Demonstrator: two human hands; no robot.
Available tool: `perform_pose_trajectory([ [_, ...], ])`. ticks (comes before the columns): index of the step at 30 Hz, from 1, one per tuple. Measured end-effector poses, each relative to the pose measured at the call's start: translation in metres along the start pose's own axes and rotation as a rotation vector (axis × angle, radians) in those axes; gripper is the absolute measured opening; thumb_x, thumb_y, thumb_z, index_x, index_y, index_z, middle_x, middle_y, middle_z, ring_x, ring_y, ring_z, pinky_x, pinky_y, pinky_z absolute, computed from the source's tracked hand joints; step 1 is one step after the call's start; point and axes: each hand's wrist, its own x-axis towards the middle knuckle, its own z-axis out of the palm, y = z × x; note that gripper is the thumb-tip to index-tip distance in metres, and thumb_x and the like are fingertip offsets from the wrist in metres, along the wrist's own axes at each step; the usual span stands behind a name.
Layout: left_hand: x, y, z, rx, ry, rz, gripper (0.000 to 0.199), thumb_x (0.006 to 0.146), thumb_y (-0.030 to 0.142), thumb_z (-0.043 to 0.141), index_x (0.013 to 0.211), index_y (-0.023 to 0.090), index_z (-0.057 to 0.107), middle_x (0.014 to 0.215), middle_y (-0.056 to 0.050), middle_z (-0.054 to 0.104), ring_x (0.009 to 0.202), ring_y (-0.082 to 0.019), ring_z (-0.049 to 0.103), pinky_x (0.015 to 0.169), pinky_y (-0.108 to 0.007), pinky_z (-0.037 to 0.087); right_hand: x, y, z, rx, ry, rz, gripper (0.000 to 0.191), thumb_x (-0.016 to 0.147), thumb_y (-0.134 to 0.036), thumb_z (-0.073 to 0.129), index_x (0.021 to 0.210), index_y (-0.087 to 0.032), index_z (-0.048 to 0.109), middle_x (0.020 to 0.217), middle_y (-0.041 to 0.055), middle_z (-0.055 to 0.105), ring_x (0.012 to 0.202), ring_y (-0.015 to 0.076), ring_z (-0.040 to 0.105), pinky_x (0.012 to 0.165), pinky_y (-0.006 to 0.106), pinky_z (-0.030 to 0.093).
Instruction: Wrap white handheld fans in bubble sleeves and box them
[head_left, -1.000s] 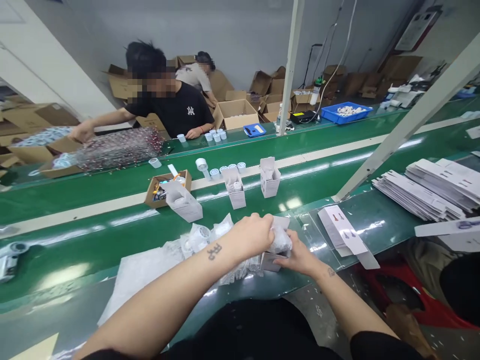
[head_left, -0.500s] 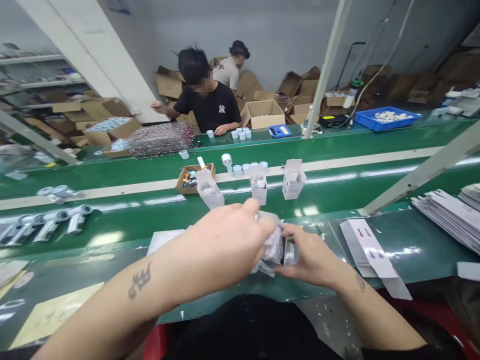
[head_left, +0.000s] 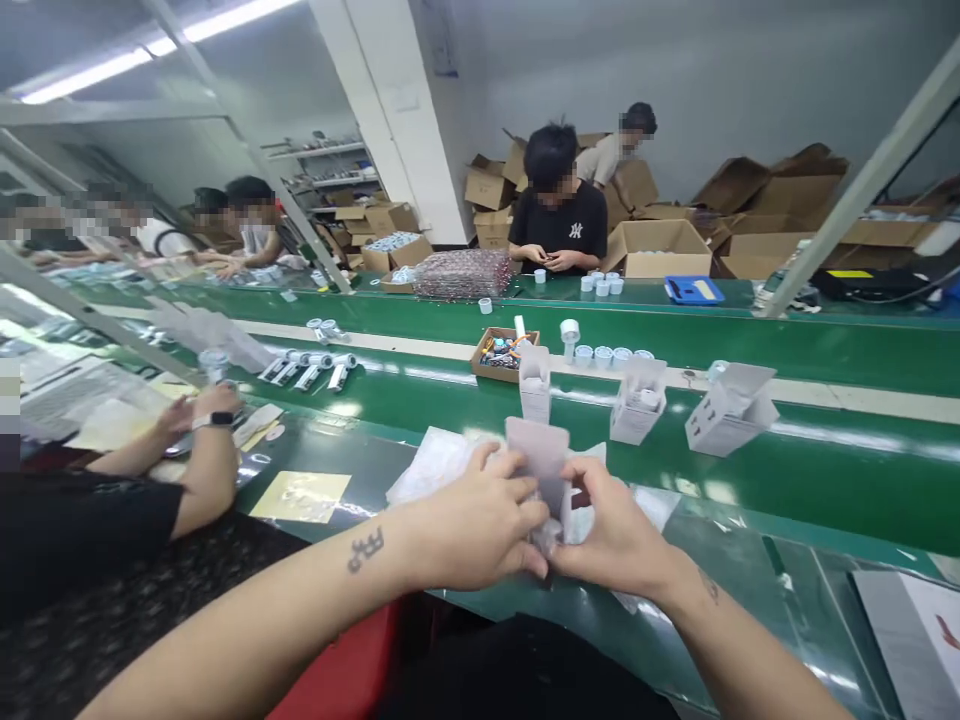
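Note:
A small white carton [head_left: 538, 447] stands between my hands, its back flap raised. My left hand [head_left: 484, 512] is curled over the carton's left side and mouth. On the right, my right hand [head_left: 616, 522] grips the carton's side between thumb and fingers. Clear plastic wrap [head_left: 553, 532] shows at the mouth, and what it encloses is mostly hidden by my fingers. Crumpled plastic bags [head_left: 436, 465] lie on the bench behind and beside my left hand.
Open white cartons [head_left: 639, 402] stand on the green belt [head_left: 420, 400] ahead. Beside them is a cardboard tray [head_left: 495, 378] of small parts. Several white-and-dark devices [head_left: 311, 368] lie further left. A co-worker's hand [head_left: 214, 400] is at the left bench; another person [head_left: 561, 215] sits opposite.
My view has swung left. The carton's flap now stands up between my hands, and my left hand has opened from a tight grip on the plastic wrap to lie around the carton.

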Motion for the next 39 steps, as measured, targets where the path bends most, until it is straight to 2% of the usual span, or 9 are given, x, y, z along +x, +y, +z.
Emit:
perform_pose_trajectory([
  [3,-0.025,-0.015,0.008,-0.124,0.034,-0.012,0.039,0.087,0.054,0.052,0.105,0.024,0.067,0.111,-0.009,0.066,0.113,-0.030,0.049,0.106,-0.057,0.023,0.016,-0.014,0.011,-0.014,-0.113,-0.046,0.066,0.057,-0.025,0.077,0.113,-0.025,0.042,0.109,0.0051,0.060,0.088,0.0217,0.062,0.077,0.038,0.053],
  [6,-0.060,-0.045,0.008,-0.308,0.338,-0.129,0.040,0.087,0.054,0.053,0.114,0.027,0.064,0.128,-0.008,0.059,0.121,-0.029,0.047,0.109,-0.053,0.025,0.051,-0.028,0.014,-0.007,-0.103,-0.079,0.064,0.062,-0.026,0.075,0.116,-0.025,0.040,0.112,0.0064,0.058,0.093,0.0220,0.061,0.079,0.037,0.053],
  [9,-0.099,-0.090,0.034,-0.606,0.825,-0.513,0.032,0.091,0.045,0.049,0.104,0.022,0.066,0.119,-0.010,0.063,0.113,-0.024,0.055,0.100,-0.040,0.040,0.109,-0.030,0.019,-0.011,-0.038,-0.059,0.061,0.066,-0.031,0.074,0.116,-0.024,0.039,0.113,0.0081,0.057,0.096,0.0226,0.061,0.081,0.038,0.052],
  [11,-0.120,-0.121,0.071,-0.814,0.953,-0.825,0.033,0.088,0.046,0.050,0.088,0.018,0.066,0.094,-0.008,0.068,0.093,-0.021,0.061,0.084,-0.033,0.047,0.156,-0.019,0.029,-0.018,0.014,-0.019,0.062,0.065,-0.032,0.074,0.114,-0.024,0.037,0.110,0.0073,0.056,0.093,0.0220,0.061,0.080,0.037,0.052],
  [14,-0.145,-0.153,0.140,-1.019,0.727,-1.073,0.043,0.078,0.058,0.052,0.065,0.017,0.059,0.062,0.000,0.057,0.064,-0.017,0.054,0.061,-0.027,0.044,0.226,0.014,0.056,-0.102,0.077,0.088,0.062,0.062,-0.030,0.073,0.110,-0.025,0.034,0.095,0.0007,0.055,0.077,0.0176,0.059,0.071,0.033,0.050],
  [21,-0.190,-0.158,0.244,-1.047,0.290,-1.001,0.043,0.078,0.056,0.042,0.055,0.020,0.043,0.056,0.001,0.047,0.060,-0.016,0.047,0.059,-0.026,0.037,0.302,0.089,0.113,-0.222,0.109,0.228,0.063,0.060,-0.020,0.070,0.109,-0.024,0.031,0.081,-0.0045,0.049,0.069,0.0171,0.056,0.069,0.032,0.046],
  [30,-0.208,-0.185,0.251,-0.947,0.122,-0.778,0.032,0.086,0.034,0.039,0.065,0.019,0.057,0.070,-0.003,0.061,0.070,-0.018,0.058,0.070,-0.028,0.045,0.298,0.100,0.105,-0.299,0.092,0.343,0.052,0.063,-0.013,0.066,0.111,-0.019,0.046,0.097,0.0028,0.060,0.085,0.0201,0.060,0.084,0.037,0.046],
  [33,-0.204,-0.203,0.253,-0.886,0.168,-0.753,0.025,0.084,0.033,0.045,0.090,0.020,0.066,0.101,-0.009,0.066,0.100,-0.025,0.060,0.090,-0.037,0.046,0.297,0.090,0.094,-0.334,0.101,0.356,0.052,0.065,-0.010,0.063,0.114,-0.016,0.049,0.099,0.0055,0.062,0.089,0.0215,0.061,0.087,0.039,0.047],
  [39,-0.171,-0.213,0.261,-0.761,-0.030,-0.739,0.101,0.058,0.042,0.077,0.146,0.019,0.032,0.158,-0.018,0.008,0.144,-0.040,0.002,0.112,-0.056,0.020,0.222,0.065,0.142,-0.398,0.272,0.262,0.043,0.082,-0.024,0.054,0.124,-0.017,0.048,0.124,0.0168,0.051,0.122,0.0312,0.047,0.101,0.051,0.038],
])
